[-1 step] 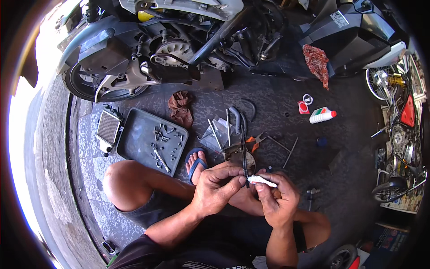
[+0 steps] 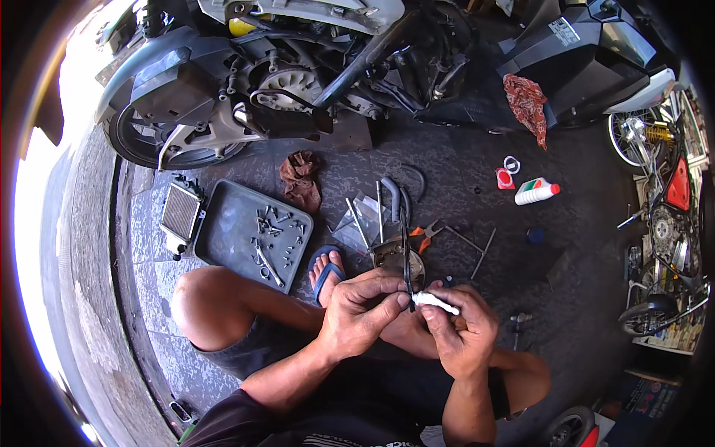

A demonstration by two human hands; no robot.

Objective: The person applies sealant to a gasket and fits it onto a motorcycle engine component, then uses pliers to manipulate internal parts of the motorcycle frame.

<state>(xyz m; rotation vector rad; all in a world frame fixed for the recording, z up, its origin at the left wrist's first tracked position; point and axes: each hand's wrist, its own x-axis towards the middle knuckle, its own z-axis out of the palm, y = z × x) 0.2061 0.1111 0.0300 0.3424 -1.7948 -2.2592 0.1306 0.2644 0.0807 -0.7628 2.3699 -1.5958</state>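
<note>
Pinched in my left hand [image 2: 356, 313] is a thin, dark, upright strip [image 2: 409, 279], perhaps a gasket edge or hose. My right hand [image 2: 462, 331] grips a small white squeeze tube [image 2: 438, 301], its narrow end against that strip just right of my left thumb. Behind them a round metal housing [image 2: 391, 255] lies on the floor, partly hidden. Around it are orange-handled pliers [image 2: 421, 237], curved grey hoses [image 2: 391, 200], metal rods [image 2: 356, 223] and a clear plastic bag [image 2: 346, 231].
A grey tray of bolts [image 2: 216, 231] and a radiator [image 2: 181, 214] lie left. A partly stripped scooter [image 2: 290, 89] fills the back, with rags [image 2: 300, 179] before it. A white bottle [image 2: 535, 194], black body panels [image 2: 581, 74] and another motorbike [image 2: 663, 231] are right.
</note>
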